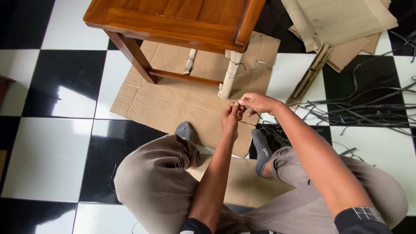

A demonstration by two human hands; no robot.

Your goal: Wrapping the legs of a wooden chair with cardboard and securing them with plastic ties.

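**Both hands on a strap at the wrapped leg**

My left hand point(230, 119) and right hand point(256, 103) meet just in front of me, at about 12 o'clock from my knees. Both pinch a thin dark strap point(242, 113) between fingertips and thumb; the hands almost touch. The strap is so narrow that I cannot tell how far it runs past my fingers.

Just beyond my hands, at 12 o'clock, stands the wooden stool point(173, 21). Its near leg point(229, 73) is wrapped in cardboard and crossed by thin straps. Another leg point(134, 54) at 10 o'clock is bare wood. This stool stands on a flat cardboard sheet point(164, 104) laid over the black and white tiled floor point(56, 82).

I sit on the floor with my knees bent outward, and my grey socks point(261, 149) rest on the sheet's near edge, one either side of my left forearm. My own arms hide part of the sheet below the hands.

At 2 o'clock lies a loose tangle of dark straps point(368, 108), spread across the tiles, well apart from the stool. At 1 o'clock, folded cardboard pieces point(342, 21) are piled, with a narrow cardboard strip point(310, 76) slanting down toward my right hand.
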